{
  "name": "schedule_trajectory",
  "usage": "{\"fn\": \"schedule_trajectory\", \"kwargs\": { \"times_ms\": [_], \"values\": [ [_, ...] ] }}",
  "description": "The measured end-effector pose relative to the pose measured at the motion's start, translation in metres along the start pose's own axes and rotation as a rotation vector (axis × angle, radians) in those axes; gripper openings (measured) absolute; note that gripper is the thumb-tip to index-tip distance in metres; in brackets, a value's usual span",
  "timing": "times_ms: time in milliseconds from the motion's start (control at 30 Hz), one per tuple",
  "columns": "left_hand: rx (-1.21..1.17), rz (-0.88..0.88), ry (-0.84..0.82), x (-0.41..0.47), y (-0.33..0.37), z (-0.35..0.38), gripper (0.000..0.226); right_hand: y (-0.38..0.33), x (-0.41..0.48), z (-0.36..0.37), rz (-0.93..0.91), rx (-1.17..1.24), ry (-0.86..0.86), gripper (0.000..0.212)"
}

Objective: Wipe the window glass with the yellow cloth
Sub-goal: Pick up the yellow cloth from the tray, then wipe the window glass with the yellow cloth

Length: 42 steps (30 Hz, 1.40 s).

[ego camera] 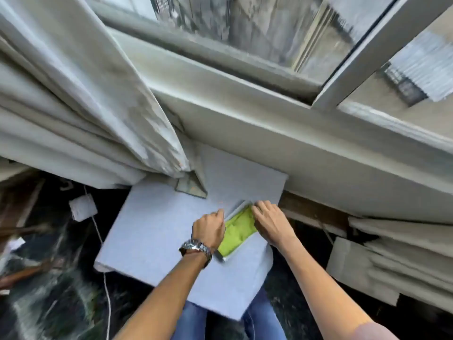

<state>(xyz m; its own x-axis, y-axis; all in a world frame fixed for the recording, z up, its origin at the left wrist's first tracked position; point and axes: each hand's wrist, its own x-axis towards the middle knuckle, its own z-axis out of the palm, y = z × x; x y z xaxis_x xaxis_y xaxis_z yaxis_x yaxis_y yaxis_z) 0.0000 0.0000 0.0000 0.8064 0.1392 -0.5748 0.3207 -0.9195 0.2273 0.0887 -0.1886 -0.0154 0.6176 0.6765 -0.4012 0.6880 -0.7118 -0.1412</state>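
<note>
A pale grey-blue board (157, 231) was seen at the centre of the frame, lying flat and angled, its far corner tucked under the window sill (282, 133). The yellow cloth (236, 233) was found folded in a shallow white tray (226, 258) on the right part of that board, below the middle of the frame. The left hand (209, 229), with a metal watch (196, 247) at its wrist, was placed at the cloth's left edge, its fingers curled under; whether they gripped the cloth or the tray rim could not be told. The right hand (270, 222) was set on the cloth's upper right corner, fingers bent and pressed down onto the fabric, though a true grasp could not be confirmed.

The window glass (257, 28) was shown across the top of the frame, streaked and blurred, divided by a white frame bar (362, 55) slanting to the upper right. A bunched pale curtain (81, 99) filled the upper left. A white adapter (82, 207) with its cord was noted at the left over a dark floor. Blue jeans (262, 320) were glimpsed at the bottom edge under the board.

The floor at lower left was smeared by motion and could not be read. The pale folded shapes (382, 263) at the right were cut off by the edge and remained unidentified. What lay beyond the glass was indistinct.
</note>
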Motion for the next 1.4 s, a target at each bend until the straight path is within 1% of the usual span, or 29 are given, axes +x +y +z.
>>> {"fn": "schedule_trajectory", "kwargs": {
  "times_ms": [33, 67, 100, 133, 167, 200, 233, 267, 300, 367, 433, 500, 533, 633, 700, 767, 833, 900, 967, 1033, 1100, 1200, 1267, 1400],
  "values": [
    [0.017, -0.024, -0.065, 0.009, -0.002, 0.028, 0.028, -0.001, 0.011, 0.021, -0.028, 0.048, -0.059, 0.027],
    [0.012, -0.037, -0.111, 0.021, -0.003, 0.055, 0.031, 0.000, 0.022, 0.042, -0.048, 0.054, -0.045, 0.027],
    [0.032, -0.044, -0.141, 0.028, -0.005, 0.082, 0.035, 0.000, 0.032, 0.064, -0.101, 0.108, -0.083, 0.023],
    [0.045, -0.053, -0.167, 0.033, -0.006, 0.106, 0.038, 0.000, 0.042, 0.075, -0.081, 0.098, -0.101, 0.022],
    [0.044, -0.056, -0.176, 0.038, -0.006, 0.124, 0.041, -0.001, 0.050, 0.087, -0.067, 0.037, -0.120, 0.028],
    [0.050, -0.054, -0.180, 0.044, -0.005, 0.142, 0.044, 0.000, 0.055, 0.107, -0.054, -0.040, -0.112, 0.038],
    [0.067, -0.047, -0.156, 0.051, -0.004, 0.159, 0.046, 0.000, 0.061, 0.124, -0.028, -0.068, -0.140, 0.048],
    [0.078, -0.041, -0.104, 0.057, -0.002, 0.172, 0.048, -0.001, 0.064, 0.135, 0.053, -0.065, -0.202, 0.054],
    [0.108, -0.072, -0.068, 0.062, 0.000, 0.182, 0.050, -0.003, 0.064, 0.143, 0.182, -0.027, -0.227, 0.055],
    [0.141, -0.147, -0.046, 0.066, 0.007, 0.190, 0.048, -0.007, 0.062, 0.152, 0.426, 0.071, -0.177, 0.045],
    [0.162, -0.173, -0.076, 0.069, 0.016, 0.191, 0.035, -0.009, 0.061, 0.157, 0.558, 0.145, -0.155, 0.034],
    [0.207, -0.200, -0.099, 0.072, 0.019, 0.189, 0.021, -0.008, 0.061, 0.156, 0.602, 0.174, -0.159, 0.025],
    [0.182, -0.207, -0.109, 0.073, 0.019, 0.191, 0.020, -0.006, 0.062, 0.156, 0.616, 0.206, -0.177, 0.023],
    [0.124, -0.148, -0.155, 0.076, 0.013, 0.193, 0.031, -0.004, 0.064, 0.144, 0.632, 0.307, -0.254, 0.024],
    [0.078, -0.145, -0.175, 0.071, 0.010, 0.181, 0.037, -0.002, 0.061, 0.134, 0.604, 0.344, -0.288, 0.026],
    [-0.002, -0.128, -0.192, 0.060, 0.004, 0.161, 0.037, 0.001, 0.052, 0.117, 0.591, 0.416, -0.263, 0.025],
    [-0.157, -0.105, -0.221, 0.046, -0.003, 0.133, 0.035, 0.004, 0.040, 0.093, 0.599, 0.542, -0.239, 0.022],
    [-0.354, -0.077, -0.232, 0.026, -0.009, 0.089, 0.031, 0.005, 0.027, 0.053, 0.591, 0.753, -0.212, 0.013],
    [-0.483, -0.064, -0.178, 0.008, -0.011, 0.033, 0.031, 0.005, 0.016, -0.002, 0.546, 0.932, -0.124, 0.018],
    [-0.579, -0.041, -0.090, -0.005, -0.010, -0.027, 0.034, 0.003, 0.009, -0.065, 0.487, 0.989, 0.001, 0.026],
    [-0.706, 0.037, 0.014, -0.018, -0.006, -0.101, 0.038, -0.003, 0.006, -0.146, 0.416, 0.999, 0.152, 0.032],
    [-0.816, 0.181, 0.267, -0.029, 0.008, -0.222, 0.040, -0.011, 0.006, -0.287, 0.276, 0.965, 0.417, 0.043],
    [-0.858, 0.278, 0.433, -0.041, 0.021, -0.309, 0.039, -0.018, -0.004, -0.392, 0.154, 0.890, 0.621, 0.048],
    [-0.872, 0.563, 0.708, -0.082, 0.056, -0.476, 0.036, -0.041, -0.036, -0.587, -0.055, 0.663, 1.080, 0.052]
  ]
}}
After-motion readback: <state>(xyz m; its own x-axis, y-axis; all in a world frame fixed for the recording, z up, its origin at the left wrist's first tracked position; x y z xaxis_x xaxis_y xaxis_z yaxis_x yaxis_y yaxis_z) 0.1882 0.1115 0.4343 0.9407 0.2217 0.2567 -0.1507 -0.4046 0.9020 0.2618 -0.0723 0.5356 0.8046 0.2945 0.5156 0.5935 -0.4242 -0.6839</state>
